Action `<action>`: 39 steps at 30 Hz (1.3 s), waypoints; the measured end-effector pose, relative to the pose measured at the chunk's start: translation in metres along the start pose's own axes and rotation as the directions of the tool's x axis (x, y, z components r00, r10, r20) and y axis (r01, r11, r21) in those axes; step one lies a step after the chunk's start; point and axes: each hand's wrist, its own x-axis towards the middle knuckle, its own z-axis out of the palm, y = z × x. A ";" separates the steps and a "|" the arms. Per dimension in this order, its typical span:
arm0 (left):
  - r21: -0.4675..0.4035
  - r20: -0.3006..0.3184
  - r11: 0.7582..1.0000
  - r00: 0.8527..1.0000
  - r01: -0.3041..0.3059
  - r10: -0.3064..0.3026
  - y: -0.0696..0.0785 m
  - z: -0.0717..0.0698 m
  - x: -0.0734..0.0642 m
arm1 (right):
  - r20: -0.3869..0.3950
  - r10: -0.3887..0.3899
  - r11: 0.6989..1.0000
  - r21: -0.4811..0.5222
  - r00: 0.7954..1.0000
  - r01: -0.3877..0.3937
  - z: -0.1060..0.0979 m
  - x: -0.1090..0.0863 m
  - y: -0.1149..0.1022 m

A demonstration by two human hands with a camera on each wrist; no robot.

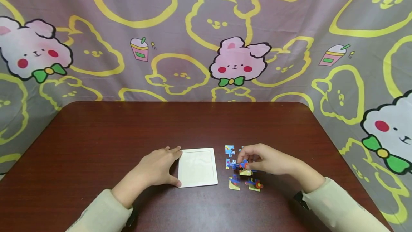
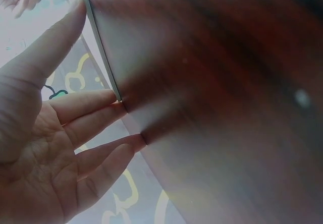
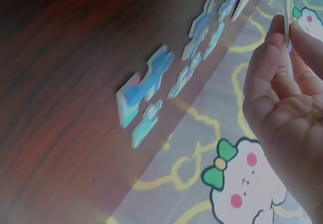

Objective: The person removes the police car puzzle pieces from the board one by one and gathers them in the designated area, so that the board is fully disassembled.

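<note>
A pale square puzzle tray [image 1: 215,167] lies on the table with its recess bare. Along its left side rests my left hand [image 1: 157,167], the thumb at the near corner and the fingers at the far one; in the left wrist view those fingers [image 2: 96,120] are fairly straight against the tray's edge. My right hand [image 1: 270,158] pinches a blue and red jigsaw piece [image 1: 243,167] between thumb and fingers, above the other pieces. The right wrist view shows this piece [image 3: 287,22] edge-on, raised off the table. My right hand partly hides the pieces beneath it.
Several colourful jigsaw pieces lie in loose rows right of the tray, among them a light blue one [image 1: 229,149] at the back and a yellow-edged one [image 1: 254,184] in front. The dark wooden table [image 1: 112,131] ends at a patterned curtain [image 1: 180,46].
</note>
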 end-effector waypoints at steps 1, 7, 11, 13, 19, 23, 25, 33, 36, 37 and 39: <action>0.002 0.001 1.000 1.000 -0.001 0.001 0.000 0.000 0.000 | -0.003 -0.003 1.000 0.007 1.000 0.003 0.000 -0.003 0.001; 0.009 0.006 1.000 1.000 -0.002 0.002 0.000 0.000 -0.001 | -0.029 -0.026 0.999 0.029 0.999 0.027 -0.001 -0.018 0.007; 0.014 0.007 1.000 1.000 -0.001 0.001 0.001 0.000 0.000 | -0.045 -0.033 0.999 0.028 0.998 0.035 -0.001 -0.027 0.013; 0.015 0.009 1.000 1.000 -0.001 0.001 0.001 0.000 0.001 | -0.050 -0.042 0.999 0.015 0.998 0.043 -0.002 -0.031 0.016; 0.015 0.013 1.000 1.000 -0.011 0.011 0.000 -0.001 0.001 | -0.051 -0.042 0.999 -0.013 0.998 0.042 -0.005 -0.043 0.023; 0.014 0.014 1.000 1.000 -0.013 0.013 0.000 -0.001 0.001 | -0.032 -0.029 0.999 0.017 0.999 0.029 -0.007 -0.050 0.027; 0.013 0.015 1.000 1.000 -0.011 0.011 0.000 -0.001 0.001 | -0.023 -0.026 0.999 0.029 0.999 0.027 -0.007 -0.053 0.029; 0.009 0.017 1.000 1.000 -0.012 0.012 0.001 -0.002 0.000 | -0.003 0.002 0.999 0.051 1.000 -0.002 -0.008 -0.065 0.034; 0.013 0.021 1.000 1.000 -0.008 0.008 0.001 -0.002 0.000 | 0.016 0.022 0.996 0.087 1.000 -0.024 -0.007 -0.068 0.037; 0.015 0.021 1.000 1.000 -0.009 0.009 0.000 -0.002 0.000 | 0.022 0.027 0.995 0.097 0.999 -0.029 -0.006 -0.068 0.038; 0.016 0.022 1.000 1.000 -0.009 0.009 0.000 -0.002 0.000 | 0.026 0.030 0.994 0.101 0.999 -0.033 -0.005 -0.069 0.039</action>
